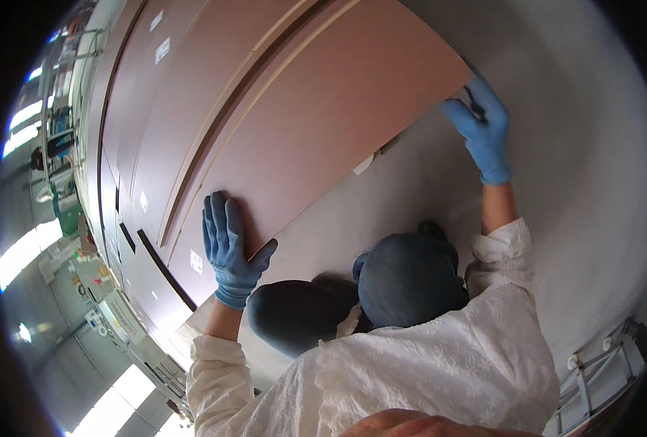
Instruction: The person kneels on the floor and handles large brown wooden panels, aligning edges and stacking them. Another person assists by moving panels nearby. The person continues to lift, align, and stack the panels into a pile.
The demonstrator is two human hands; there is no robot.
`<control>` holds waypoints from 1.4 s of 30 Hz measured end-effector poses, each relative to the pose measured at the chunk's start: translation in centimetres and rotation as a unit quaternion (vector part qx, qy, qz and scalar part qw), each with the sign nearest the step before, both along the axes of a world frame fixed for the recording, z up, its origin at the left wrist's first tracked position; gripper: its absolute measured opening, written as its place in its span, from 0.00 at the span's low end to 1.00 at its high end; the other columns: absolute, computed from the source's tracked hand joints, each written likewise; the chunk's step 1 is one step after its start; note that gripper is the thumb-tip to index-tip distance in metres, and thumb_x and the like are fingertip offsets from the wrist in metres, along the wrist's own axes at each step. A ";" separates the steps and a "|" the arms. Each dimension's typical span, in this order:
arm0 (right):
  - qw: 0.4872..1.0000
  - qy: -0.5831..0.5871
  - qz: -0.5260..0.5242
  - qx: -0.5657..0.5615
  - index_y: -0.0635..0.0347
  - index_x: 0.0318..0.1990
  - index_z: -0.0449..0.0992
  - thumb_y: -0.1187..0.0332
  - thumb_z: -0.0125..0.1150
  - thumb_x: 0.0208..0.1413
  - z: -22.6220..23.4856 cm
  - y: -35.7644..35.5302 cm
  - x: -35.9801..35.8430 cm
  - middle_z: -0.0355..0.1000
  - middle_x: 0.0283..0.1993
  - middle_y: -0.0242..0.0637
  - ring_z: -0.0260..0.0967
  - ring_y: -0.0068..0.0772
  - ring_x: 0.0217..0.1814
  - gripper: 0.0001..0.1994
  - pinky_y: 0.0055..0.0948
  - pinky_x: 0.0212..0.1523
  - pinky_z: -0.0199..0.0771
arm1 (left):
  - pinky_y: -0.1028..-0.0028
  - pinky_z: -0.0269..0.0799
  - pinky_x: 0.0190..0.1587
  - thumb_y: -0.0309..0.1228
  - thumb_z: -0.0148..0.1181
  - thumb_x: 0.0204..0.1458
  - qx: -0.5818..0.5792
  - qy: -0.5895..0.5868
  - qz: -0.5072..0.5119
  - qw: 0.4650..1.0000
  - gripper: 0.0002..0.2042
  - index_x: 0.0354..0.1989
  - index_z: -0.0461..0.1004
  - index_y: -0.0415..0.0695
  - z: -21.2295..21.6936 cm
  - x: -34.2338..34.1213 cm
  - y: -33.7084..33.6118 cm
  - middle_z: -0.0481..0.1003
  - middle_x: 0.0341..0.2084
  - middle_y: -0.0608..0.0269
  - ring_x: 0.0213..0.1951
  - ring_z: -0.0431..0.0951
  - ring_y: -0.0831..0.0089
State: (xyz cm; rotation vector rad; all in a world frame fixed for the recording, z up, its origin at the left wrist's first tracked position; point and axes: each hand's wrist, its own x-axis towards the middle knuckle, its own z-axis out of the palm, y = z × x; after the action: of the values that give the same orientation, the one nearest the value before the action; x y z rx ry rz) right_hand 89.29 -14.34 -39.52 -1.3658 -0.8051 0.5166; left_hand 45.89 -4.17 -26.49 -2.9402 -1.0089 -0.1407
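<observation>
A large flat pinkish-brown panel (338, 109) lies in front of me, its near edge running from lower left to upper right. My left hand (230, 244), in a blue work glove, is pressed flat on the panel's near left part, with fingers stretched out and thumb apart. At the far right corner, my right hand (487, 131), also gloved in blue, closes on the panel's edge. Its thumb lies along the near side, and the fingertips are partly hidden. A dark patch shows between thumb and fingers; I cannot tell what it is.
More pinkish-brown panels (145, 116) with small white labels (162, 51) lie beyond, with dark gaps between some. A white scrap (363, 165) sits at the near edge. My bent knees (411, 280) are close by on the grey floor (578, 182). A metal frame (593, 375) stands lower right.
</observation>
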 end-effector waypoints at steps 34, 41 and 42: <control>0.986 -0.150 0.072 0.032 0.60 0.68 0.76 0.66 0.59 0.71 7.3 4.0 4.0 0.75 0.69 0.37 0.70 0.29 0.71 0.20 0.31 0.69 0.70 | 0.48 0.53 0.77 0.49 0.60 0.65 0.028 -0.169 0.051 0.984 0.34 0.76 0.64 0.47 2.7 -3.8 7.3 0.62 0.75 0.45 0.78 0.57 0.46; 0.889 -0.443 0.115 -0.028 0.60 0.65 0.77 0.56 0.59 0.70 10.4 15.1 4.6 0.79 0.64 0.45 0.76 0.44 0.66 0.23 0.36 0.67 0.72 | 0.51 0.43 0.79 0.50 0.45 0.72 0.019 0.004 0.244 0.970 0.31 0.79 0.58 0.49 -2.7 -6.8 17.3 0.55 0.78 0.42 0.79 0.49 0.41; 0.876 -0.465 0.125 -0.019 0.60 0.64 0.77 0.54 0.59 0.70 10.3 16.7 4.5 0.80 0.62 0.47 0.76 0.47 0.65 0.24 0.36 0.66 0.73 | 0.51 0.42 0.79 0.51 0.40 0.73 0.019 -0.004 0.240 0.971 0.31 0.79 0.58 0.48 -3.3 -7.1 17.7 0.54 0.78 0.40 0.79 0.49 0.40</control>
State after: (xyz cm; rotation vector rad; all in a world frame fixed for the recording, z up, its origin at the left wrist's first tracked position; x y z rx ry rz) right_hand 93.75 2.31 -29.25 -1.5468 -1.7774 0.0251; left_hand 38.81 13.52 -29.83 -2.5670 -1.6552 -0.1524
